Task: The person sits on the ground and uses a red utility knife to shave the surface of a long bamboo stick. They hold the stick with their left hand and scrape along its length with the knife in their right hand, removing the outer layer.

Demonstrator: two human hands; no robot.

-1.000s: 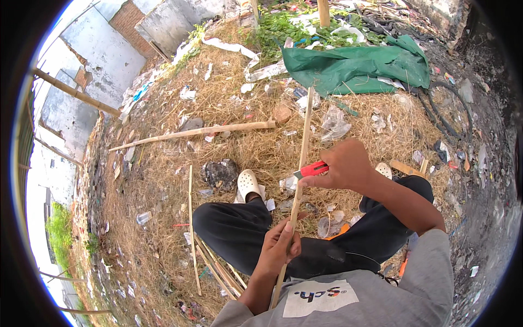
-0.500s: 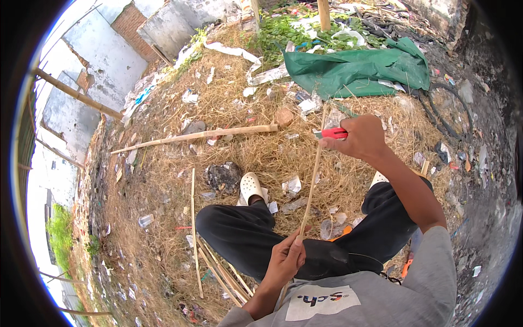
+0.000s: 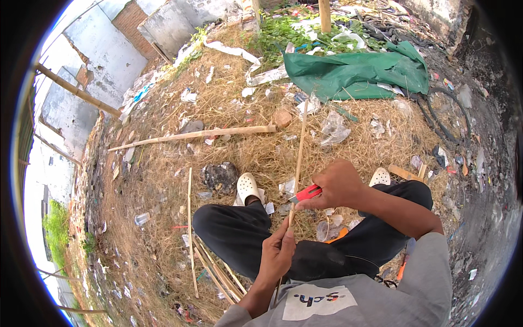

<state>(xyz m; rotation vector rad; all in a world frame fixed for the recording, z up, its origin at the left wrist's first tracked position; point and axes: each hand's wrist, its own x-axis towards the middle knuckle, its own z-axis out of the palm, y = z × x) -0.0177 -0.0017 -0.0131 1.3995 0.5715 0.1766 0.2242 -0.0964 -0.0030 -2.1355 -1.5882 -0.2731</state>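
A long, thin bamboo strip (image 3: 302, 144) points away from my lap, its lower end running back past my wrist. My left hand (image 3: 278, 252) is closed round its lower part. Just beyond, my right hand (image 3: 336, 187) grips a red utility knife (image 3: 309, 193). The knife's short blade lies against the strip, a little above my left fingers, and my right thumb rests by the strip below the blade. Beside my left thigh lie several more bamboo strips (image 3: 218, 274), with a single longer strip (image 3: 192, 231) next to them.
A bamboo pole (image 3: 193, 137) lies across the dry grass ahead, near a dark charred lump (image 3: 220, 177). A green tarp (image 3: 357, 71) is spread farther off, with a black hose (image 3: 457, 111) at its right. Wood pieces (image 3: 406, 173) sit by my right shoe. Litter is scattered about.
My right hand has drawn the knife down the strip toward me, from near its far end to close above my left hand. The strip's far end has swung left.
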